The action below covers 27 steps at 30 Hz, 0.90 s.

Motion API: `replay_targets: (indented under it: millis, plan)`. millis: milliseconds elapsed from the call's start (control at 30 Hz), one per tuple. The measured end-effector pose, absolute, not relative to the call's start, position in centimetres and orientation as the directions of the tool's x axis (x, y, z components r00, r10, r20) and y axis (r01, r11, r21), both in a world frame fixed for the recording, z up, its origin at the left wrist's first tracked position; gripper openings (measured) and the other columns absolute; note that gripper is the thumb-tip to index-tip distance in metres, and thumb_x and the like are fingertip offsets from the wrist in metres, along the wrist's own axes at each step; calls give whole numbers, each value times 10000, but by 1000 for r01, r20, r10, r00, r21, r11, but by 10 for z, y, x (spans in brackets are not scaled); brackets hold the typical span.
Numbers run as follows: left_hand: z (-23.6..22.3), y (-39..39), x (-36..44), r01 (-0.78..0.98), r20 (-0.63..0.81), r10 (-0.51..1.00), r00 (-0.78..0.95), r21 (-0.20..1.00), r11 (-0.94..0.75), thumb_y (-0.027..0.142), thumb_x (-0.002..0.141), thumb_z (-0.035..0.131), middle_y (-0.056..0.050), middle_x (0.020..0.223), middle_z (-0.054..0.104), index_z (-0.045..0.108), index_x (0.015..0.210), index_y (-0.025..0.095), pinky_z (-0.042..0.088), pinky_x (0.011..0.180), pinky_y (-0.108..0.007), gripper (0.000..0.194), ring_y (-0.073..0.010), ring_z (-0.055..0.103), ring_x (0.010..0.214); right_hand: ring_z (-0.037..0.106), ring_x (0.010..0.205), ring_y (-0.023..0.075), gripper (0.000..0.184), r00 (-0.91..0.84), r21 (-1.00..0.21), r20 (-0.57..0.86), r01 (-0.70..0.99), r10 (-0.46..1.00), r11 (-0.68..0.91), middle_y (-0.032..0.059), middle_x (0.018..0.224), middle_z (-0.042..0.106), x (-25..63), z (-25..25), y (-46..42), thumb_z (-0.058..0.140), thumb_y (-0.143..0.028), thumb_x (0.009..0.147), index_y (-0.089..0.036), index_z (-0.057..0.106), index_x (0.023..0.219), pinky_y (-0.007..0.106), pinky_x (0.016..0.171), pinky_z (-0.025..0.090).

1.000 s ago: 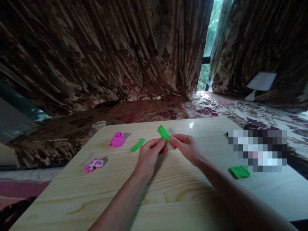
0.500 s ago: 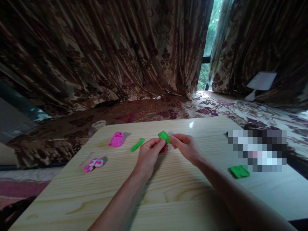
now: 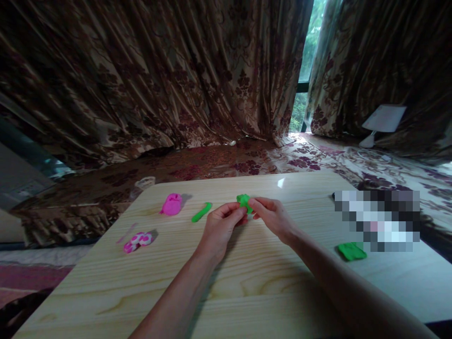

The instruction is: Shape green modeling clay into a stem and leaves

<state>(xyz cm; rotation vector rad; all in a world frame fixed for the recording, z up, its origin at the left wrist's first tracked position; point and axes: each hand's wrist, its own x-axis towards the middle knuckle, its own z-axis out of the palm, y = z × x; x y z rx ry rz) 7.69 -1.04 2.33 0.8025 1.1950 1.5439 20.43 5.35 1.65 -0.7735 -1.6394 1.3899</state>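
Above the far middle of the wooden table (image 3: 247, 282), a small lump of green modelling clay (image 3: 243, 200) is pinched between both hands. My left hand (image 3: 223, 223) grips it from the left with thumb and fingers. From the right, my right hand (image 3: 271, 214) holds its edge, thumb on top. The lump looks thin and ruffled; its underside is hidden by my fingers. Just left of my left hand lies a green clay roll (image 3: 202, 212), slightly bent at its upper end.
A pink clay piece (image 3: 172, 204) and a pink-and-white spotted piece (image 3: 137, 241) lie on the left, near a thin pink stick (image 3: 127, 233). On the right are a flat green clay slab (image 3: 352, 251) and a pixelated item (image 3: 377, 221). A lamp (image 3: 384, 118) stands beyond the table.
The green clay has turned and shifted slightly right between my fingers, its visible shape now more bunched. My left hand has moved a little right; the other pieces lie as before.
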Motion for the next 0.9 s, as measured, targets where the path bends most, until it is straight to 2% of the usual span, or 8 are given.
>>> replay_targets:
  millis: [133, 267, 400, 567, 767, 900]
  plan:
    - [25, -11, 78, -284, -89, 965, -248, 959, 16, 251, 629, 747, -37, 743, 683, 700, 835, 137, 476, 664, -257, 241, -119, 597, 652, 533, 662, 128, 216, -423, -961, 276, -99, 863, 259, -2, 696, 630, 205, 21, 51, 599, -333, 764, -170, 725, 830, 237, 617, 422]
    - [25, -10, 76, -317, -23, 941, -338, 944, -91, 279, 649, 738, -53, 912, 696, 703, 906, 159, 484, 714, -271, 286, -142, 611, 776, 557, 698, 139, 188, -471, -955, 293, -105, 832, 277, 4, 737, 666, 205, 20, 48, 597, -287, 770, -175, 733, 838, 249, 657, 429]
    - [23, -8, 75, -334, -22, 910, -414, 934, -129, 255, 627, 756, -22, 798, 702, 708, 840, 155, 478, 711, -254, 240, -114, 607, 700, 560, 682, 140, 193, -475, -960, 270, -63, 838, 274, 12, 717, 669, 203, 18, 47, 596, -291, 774, -157, 731, 806, 249, 650, 425]
    - [21, -8, 75, -339, -24, 909, -415, 932, -130, 272, 618, 760, -15, 756, 693, 696, 807, 151, 481, 681, -254, 234, -118, 607, 676, 551, 645, 128, 319, -463, -970, 234, -58, 855, 234, 8, 673, 639, 203, 18, 48, 504, -382, 837, -138, 707, 811, 238, 616, 422]
    - [21, -8, 76, -327, -26, 911, -411, 937, -120, 269, 612, 757, -7, 722, 669, 670, 779, 136, 487, 675, -249, 230, -109, 598, 655, 546, 602, 118, 253, -457, -971, 223, -25, 861, 239, 15, 662, 648, 203, 15, 51, 605, -362, 766, -122, 685, 752, 227, 582, 422]
    - [22, -8, 77, -311, -28, 911, -412, 944, -112, 255, 602, 755, 5, 667, 650, 660, 759, 134, 487, 645, -243, 220, -104, 590, 611, 542, 620, 118, 300, -437, -965, 253, -44, 863, 260, 14, 660, 629, 203, 16, 50, 535, -372, 820, -123, 688, 748, 226, 580, 416]
